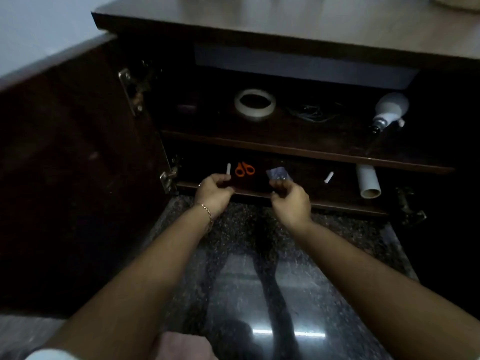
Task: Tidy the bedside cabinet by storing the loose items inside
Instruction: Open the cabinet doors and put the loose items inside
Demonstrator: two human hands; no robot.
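Right hand pinches a blue-grey packet in curled fingertips, just over the front of the lower shelf; left hand hovers with fingers curled at the shelf lip, and whether it holds anything I cannot tell; beside them lie orange scissors, two short white sticks and a pale tube; above sit a tape roll and light bulb; storing looks nearly done; next, probably, set the packet down in the bare spot and let go.
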